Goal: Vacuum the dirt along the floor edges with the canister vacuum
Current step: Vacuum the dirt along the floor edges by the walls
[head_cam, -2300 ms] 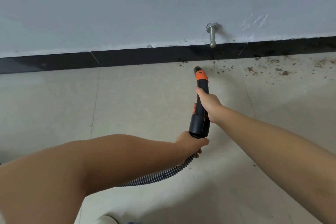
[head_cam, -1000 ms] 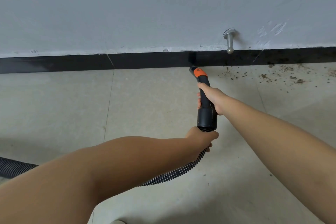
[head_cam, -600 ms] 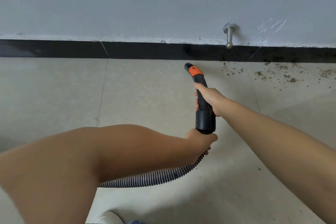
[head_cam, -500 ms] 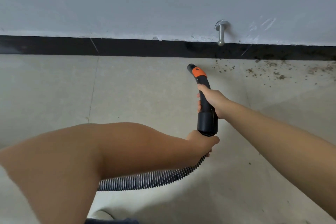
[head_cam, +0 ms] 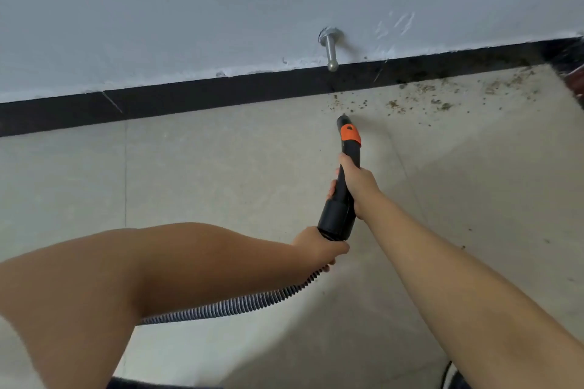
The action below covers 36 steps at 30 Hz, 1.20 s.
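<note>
Your right hand (head_cam: 355,181) wraps the nozzle (head_cam: 344,174); left hand (head_cam: 319,248) grips the hose (head_cam: 240,305) end. Tip sits just short of the dirt (head_cam: 439,98) along the baseboard (head_cam: 221,95). Left stretch looks clean; right stretch remains.

matt black plastic nozzle (head_cam: 343,186) with an orange band, ribbed hose (head_cam: 240,305), brushed metal stopper (head_cam: 330,50), glossy black skirting (head_cam: 221,98), smooth tile floor (head_cam: 221,174).
</note>
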{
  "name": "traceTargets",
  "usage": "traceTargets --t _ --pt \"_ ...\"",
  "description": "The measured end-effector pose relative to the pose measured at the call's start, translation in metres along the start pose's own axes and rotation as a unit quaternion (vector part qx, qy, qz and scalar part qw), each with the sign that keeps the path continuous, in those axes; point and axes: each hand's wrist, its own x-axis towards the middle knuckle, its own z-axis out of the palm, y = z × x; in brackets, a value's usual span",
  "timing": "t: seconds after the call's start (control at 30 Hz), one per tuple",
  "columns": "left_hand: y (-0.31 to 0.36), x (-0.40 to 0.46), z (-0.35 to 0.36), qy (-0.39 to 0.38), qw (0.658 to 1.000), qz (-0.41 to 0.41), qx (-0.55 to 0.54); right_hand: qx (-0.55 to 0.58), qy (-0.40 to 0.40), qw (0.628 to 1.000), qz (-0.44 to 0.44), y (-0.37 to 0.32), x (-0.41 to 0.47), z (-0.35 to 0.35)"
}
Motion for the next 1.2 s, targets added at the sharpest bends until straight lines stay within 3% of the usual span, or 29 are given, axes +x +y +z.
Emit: traceTargets --t 0.23,0.57,0.87,1.2 --pt "0.003 -0.006 0.024 0.001 1.000 0.006 -0.012 -0.028 -0.004 1.000 0.013 -0.002 -0.003 -0.021" --pt "0.016 -0.013 0.009 0.055 0.998 -0.007 -0.030 -0.045 -0.050 0.998 0.020 -0.020 0.001 0.002" --pt "0.031 0.002 0.031 0.059 0.996 -0.015 -0.059 -0.099 -0.036 0.994 0.021 -0.035 0.017 -0.012" --pt "0.044 0.004 0.052 0.079 0.986 -0.018 -0.149 -0.172 -0.060 0.982 0.042 -0.052 0.018 -0.014"
